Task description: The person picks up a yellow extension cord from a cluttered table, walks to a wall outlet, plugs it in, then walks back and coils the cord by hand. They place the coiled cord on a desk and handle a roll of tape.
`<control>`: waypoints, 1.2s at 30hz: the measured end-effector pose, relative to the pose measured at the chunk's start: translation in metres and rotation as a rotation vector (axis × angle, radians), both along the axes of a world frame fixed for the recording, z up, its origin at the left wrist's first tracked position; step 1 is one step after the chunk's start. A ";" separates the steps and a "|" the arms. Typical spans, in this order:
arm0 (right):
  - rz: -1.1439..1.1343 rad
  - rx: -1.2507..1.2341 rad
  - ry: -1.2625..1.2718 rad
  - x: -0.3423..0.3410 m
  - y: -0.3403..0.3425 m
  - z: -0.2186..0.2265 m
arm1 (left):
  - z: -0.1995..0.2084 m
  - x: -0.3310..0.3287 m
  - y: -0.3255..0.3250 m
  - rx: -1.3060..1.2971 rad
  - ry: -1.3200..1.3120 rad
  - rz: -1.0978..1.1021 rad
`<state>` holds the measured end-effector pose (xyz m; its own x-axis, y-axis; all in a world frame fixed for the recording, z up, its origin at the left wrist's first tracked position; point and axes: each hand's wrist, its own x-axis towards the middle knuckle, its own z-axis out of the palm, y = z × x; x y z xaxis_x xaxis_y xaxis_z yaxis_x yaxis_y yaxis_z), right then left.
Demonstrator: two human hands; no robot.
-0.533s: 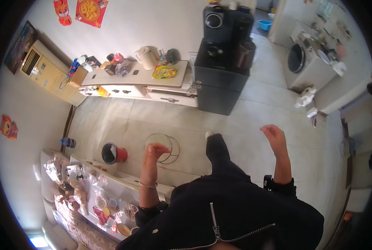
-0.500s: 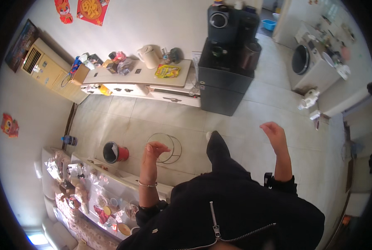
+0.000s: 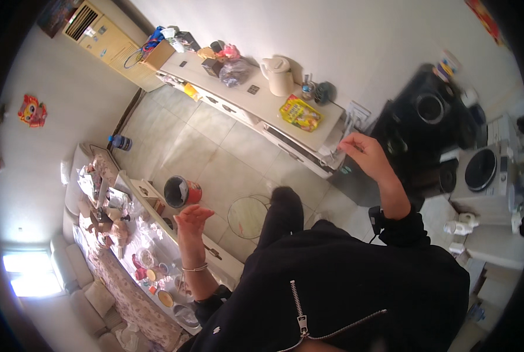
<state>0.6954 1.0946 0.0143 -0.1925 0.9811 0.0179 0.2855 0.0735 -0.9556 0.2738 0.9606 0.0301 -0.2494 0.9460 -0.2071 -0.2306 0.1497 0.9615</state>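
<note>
Along the far wall, a long, low, white-fronted cabinet with a pale top is standing. On it, toward the right end, a flat, glossy, bright yellow plastic packet is lying, displaying printed lettering and coloured pictures; the print is showing too small for sure reading. Left of the packet, a cream plastic kettle is standing, with a translucent lilac plastic bag sitting farther left.

Right hand, bare: hovering before the cabinet's right end in this view, nearest the packet and apart from it. Its grip is curling loosely, thumb close beside the fingers, nothing showing in it.

Left hand, bare, a thin silver-coloured bangle circling its wrist: hovering in view between a round, red-walled bin and a long, pale, drawer-fronted surface bearing mixed clutter. Its grip is spreading partway, fingers bent, holding nothing visible.

Labels and marks: a blue-capped bottle on the tiled floor is wearing a dark blue label; a tall cream air conditioner is carrying small stickers; a black zipped jacket is bearing a small white emblem. Their wording is remaining illegible.
</note>
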 end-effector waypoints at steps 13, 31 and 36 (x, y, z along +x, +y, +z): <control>0.016 -0.139 0.114 -0.181 0.252 0.015 | 0.003 -0.185 0.229 -0.014 -0.013 0.192; 0.611 -0.080 0.088 -0.607 0.651 -0.029 | -0.012 -0.449 0.415 -0.106 0.132 0.585; 0.640 0.001 0.115 -0.735 0.770 -0.037 | 0.003 -0.534 0.475 -0.078 0.106 0.701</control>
